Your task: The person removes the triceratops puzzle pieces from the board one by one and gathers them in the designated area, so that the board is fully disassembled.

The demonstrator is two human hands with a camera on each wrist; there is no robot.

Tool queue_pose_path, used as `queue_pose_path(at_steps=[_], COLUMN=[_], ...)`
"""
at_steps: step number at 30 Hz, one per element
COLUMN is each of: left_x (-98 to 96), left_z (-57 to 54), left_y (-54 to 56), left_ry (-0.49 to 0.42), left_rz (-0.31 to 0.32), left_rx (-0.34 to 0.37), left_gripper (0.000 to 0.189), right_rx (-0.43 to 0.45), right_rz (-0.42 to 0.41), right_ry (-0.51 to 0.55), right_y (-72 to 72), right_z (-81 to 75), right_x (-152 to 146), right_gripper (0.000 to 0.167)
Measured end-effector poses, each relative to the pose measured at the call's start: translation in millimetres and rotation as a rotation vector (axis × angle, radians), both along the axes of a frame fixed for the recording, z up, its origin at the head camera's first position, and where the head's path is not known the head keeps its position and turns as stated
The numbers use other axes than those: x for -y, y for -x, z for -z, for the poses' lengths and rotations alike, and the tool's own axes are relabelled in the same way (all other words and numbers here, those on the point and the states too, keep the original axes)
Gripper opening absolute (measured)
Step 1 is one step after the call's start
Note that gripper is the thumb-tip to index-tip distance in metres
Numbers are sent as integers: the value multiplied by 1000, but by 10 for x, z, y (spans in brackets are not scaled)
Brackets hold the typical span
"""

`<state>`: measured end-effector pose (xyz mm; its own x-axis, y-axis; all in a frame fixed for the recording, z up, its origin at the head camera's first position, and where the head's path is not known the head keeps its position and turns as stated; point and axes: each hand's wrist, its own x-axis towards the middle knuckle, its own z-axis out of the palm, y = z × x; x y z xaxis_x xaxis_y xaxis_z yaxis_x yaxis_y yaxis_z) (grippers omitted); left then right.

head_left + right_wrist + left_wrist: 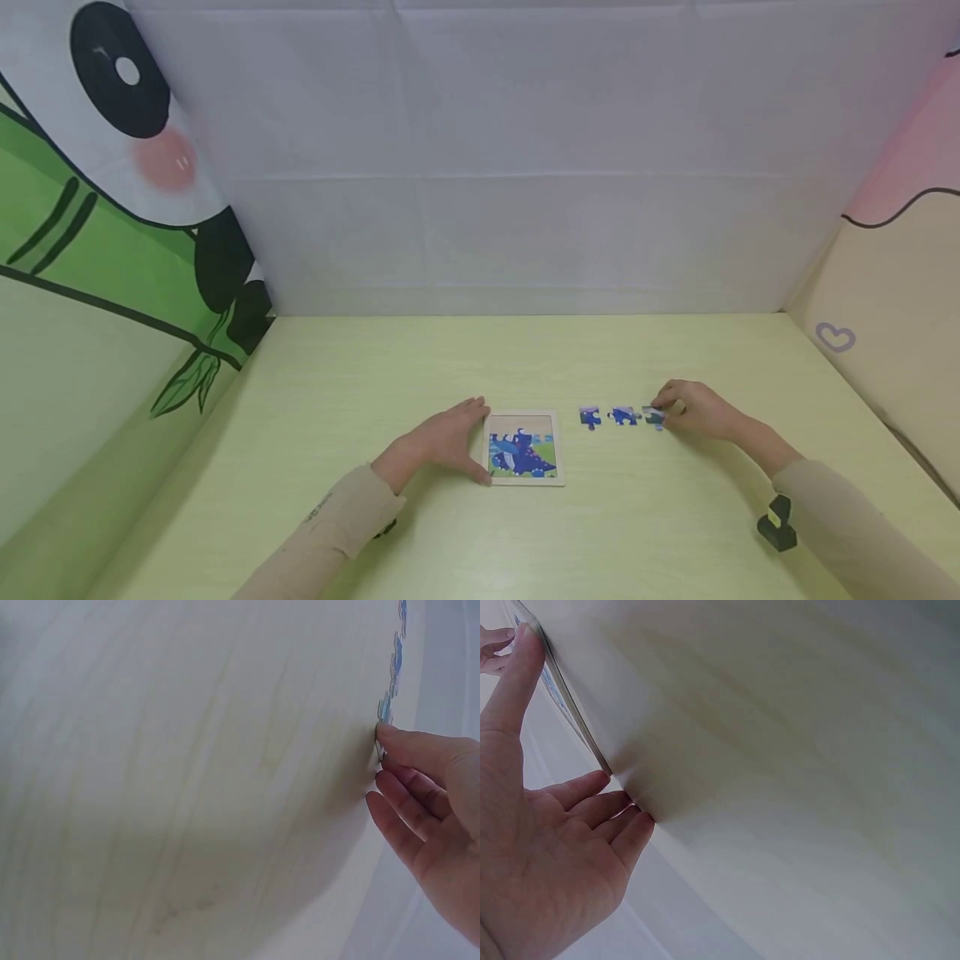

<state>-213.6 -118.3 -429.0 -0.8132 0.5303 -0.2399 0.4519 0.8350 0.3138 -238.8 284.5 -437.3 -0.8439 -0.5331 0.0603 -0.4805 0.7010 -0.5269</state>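
A square jigsaw puzzle in a pale tray [536, 482] lies on the table; blue dinosaur pieces fill its lower part, and its top strip shows bare tray bottom. My left hand [447, 439] rests along the tray's left side, thumb at the near corner, fairly straight fingers at the far corner. To the tray's right, puzzle pieces lie in a row: a left piece [590, 417], a middle piece [623, 415] and a right piece [652, 415]. My right hand [697, 408] pinches the right piece between thumb and forefinger; they partly cover it.
The light wooden table [450, 550] runs back to a white cloth wall [480, 167]. Painted panels [112, 275] stand on the left, and a pale panel [885, 275] on the right. A small dark device [777, 525] sits at the right wrist.
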Motion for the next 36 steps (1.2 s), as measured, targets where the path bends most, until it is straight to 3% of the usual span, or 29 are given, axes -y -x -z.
queue_pose_path(at_steps=[9, 14, 30, 36], left_x=[10, 12, 45, 39], left_z=[1, -1, -2, -8], left_y=[6, 9, 24, 14], left_ry=[4, -7, -27, -43], left_rz=[-4, -7, 2, -3], left_rx=[1, 6, 20, 36], left_gripper=[108, 108, 110, 108], right_rx=[13, -2, 40, 124], right_rz=[49, 25, -144, -174], right_ry=[30, 60, 106, 125], right_y=[17, 36, -1, -29], right_z=[-32, -69, -49, -25], right_x=[88, 283, 1363, 1688], right_gripper=[21, 21, 20, 20])
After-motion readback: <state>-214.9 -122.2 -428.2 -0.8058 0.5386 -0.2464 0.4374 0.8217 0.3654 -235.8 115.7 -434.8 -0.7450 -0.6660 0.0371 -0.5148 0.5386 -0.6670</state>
